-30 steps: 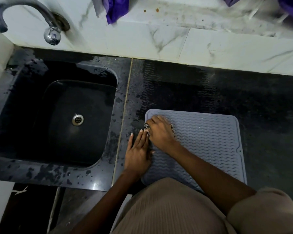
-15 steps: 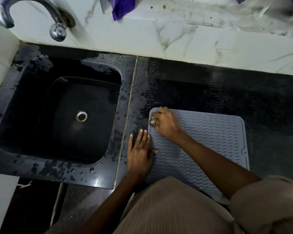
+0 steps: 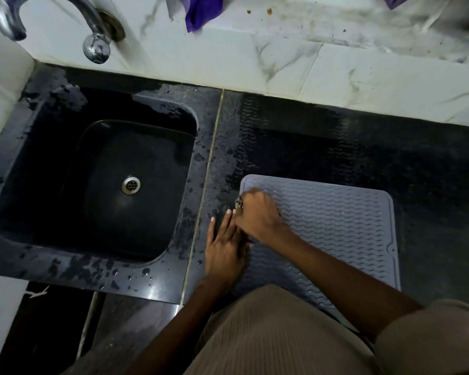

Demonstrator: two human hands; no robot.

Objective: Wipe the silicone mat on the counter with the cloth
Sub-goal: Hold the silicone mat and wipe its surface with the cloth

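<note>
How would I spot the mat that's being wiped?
Start at the black sink and look right along the dark counter. The silicone mat lies flat there by the front edge, under both hands. It alone is pale grey, with wavy ridges.

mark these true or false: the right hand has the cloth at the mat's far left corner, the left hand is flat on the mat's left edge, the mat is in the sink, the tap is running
1. The right hand holds the cloth near the far left corner of the silicone mat. True.
2. The left hand lies flat at the mat's left edge. True.
3. The mat is in the sink. False: it lies on the counter, right of the sink.
4. The tap is running. False: no water stream shows.
</note>
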